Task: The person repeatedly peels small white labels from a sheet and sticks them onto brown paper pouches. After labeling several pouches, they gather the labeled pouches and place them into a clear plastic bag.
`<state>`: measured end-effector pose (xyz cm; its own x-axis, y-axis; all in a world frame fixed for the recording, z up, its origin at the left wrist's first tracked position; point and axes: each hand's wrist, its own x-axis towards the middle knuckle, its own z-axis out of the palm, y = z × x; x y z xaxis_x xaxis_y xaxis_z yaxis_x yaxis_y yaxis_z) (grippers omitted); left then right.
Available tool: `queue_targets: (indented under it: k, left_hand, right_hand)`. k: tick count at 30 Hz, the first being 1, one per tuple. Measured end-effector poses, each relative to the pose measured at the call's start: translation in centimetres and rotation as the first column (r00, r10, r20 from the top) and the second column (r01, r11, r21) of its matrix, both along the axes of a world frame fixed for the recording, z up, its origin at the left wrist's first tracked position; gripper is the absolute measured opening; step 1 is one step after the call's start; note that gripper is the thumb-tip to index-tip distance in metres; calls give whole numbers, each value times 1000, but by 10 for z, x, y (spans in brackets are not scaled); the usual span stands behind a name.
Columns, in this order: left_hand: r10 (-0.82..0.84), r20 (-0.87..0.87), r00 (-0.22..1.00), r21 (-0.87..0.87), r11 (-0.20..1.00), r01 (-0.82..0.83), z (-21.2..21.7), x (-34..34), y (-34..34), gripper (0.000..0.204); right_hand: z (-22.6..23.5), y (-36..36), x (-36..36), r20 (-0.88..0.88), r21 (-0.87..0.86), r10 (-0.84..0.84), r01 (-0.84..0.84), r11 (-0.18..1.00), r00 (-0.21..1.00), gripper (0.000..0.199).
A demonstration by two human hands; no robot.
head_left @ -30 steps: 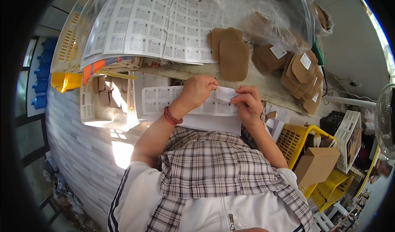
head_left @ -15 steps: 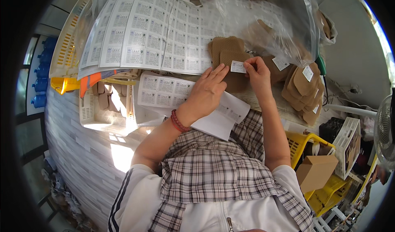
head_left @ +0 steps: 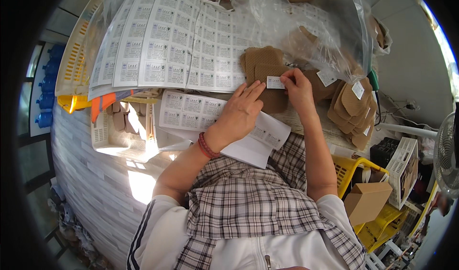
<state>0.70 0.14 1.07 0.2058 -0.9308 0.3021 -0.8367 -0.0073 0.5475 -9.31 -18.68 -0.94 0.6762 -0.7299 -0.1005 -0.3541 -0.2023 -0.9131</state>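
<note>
A small white printed label (head_left: 274, 82) lies against a brown textured pad (head_left: 273, 71) in front of me. The thumb and fingers of my right hand (head_left: 301, 89) pinch the label's right end. My left hand (head_left: 238, 113) rests with fingers stretched out, their tips on the pad at the label's left end. Under my left wrist, a smaller sheet of labels (head_left: 184, 111) lies across the table's edge, its white backing (head_left: 251, 151) reaching over my lap. More brown pads (head_left: 354, 110) are piled on the right, several bearing white labels.
Large label sheets (head_left: 165, 40) cover the far left of the table. A clear plastic bag (head_left: 330, 40) stands beyond the pads. Below left is a cream basket (head_left: 100, 133) with brown pieces; at right are a yellow crate (head_left: 342, 172), a cardboard box (head_left: 367, 200) and a fan (head_left: 444, 155).
The label has shifted slightly left and down with my right hand, and now sits straighter. My left hand stays almost in place, its fingertips a little lower.
</note>
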Motion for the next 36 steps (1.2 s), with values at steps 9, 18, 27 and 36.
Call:
queue_targets:
  k: [9,18,27,36]
  left_hand:
    - [2,-8,1000,0,1000,-2,4,-1,-2,13]
    - [-11,156,988,112,994,-6,5,-5,-4,13]
    - [-9,132,991,114,994,-6,2,-5,-3,13]
    - [-24,116,993,107,994,12,-1,-2,3,10]
  right_hand:
    - [2,4,2,-48,-113,-16,10,994,999,13]
    - [6,16,2,-116,-388,3,-49,920,993,16]
    - [5,43,5,-137,-624,-150,32,781,979,53]
    - [3,45,2,-198,-464,-311,191,865,930,51]
